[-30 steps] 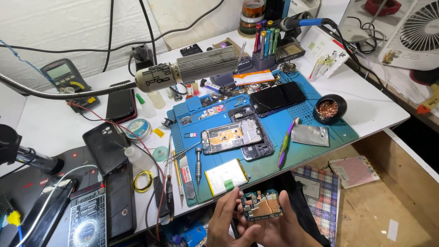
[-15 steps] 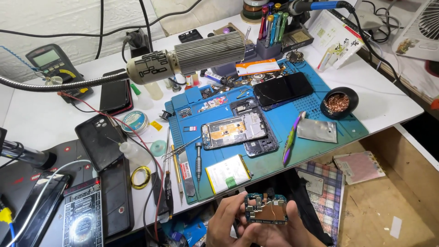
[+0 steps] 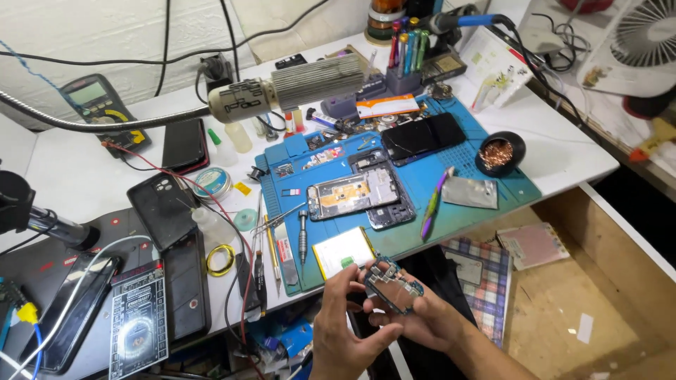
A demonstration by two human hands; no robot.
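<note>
- Head view: both hands are close together below the front edge of the bench — the left hand (image 3: 345,327) and the right hand (image 3: 422,320) pinch a small circuit board (image 3: 391,283) between their fingertips, held up off the bench, just in front of the blue work mat (image 3: 493,179).
- On the mat lies an opened phone frame (image 3: 355,195), with a white battery (image 3: 343,251) nearest the hands and a dark phone (image 3: 422,137) further back.
- A screwdriver (image 3: 303,236) lies beside the battery, a purple pry tool (image 3: 434,202) to the right — and a black bowl of copper wool (image 3: 498,153) sits near the mat's right edge.
- A multimeter (image 3: 103,112) rests far left.
</note>
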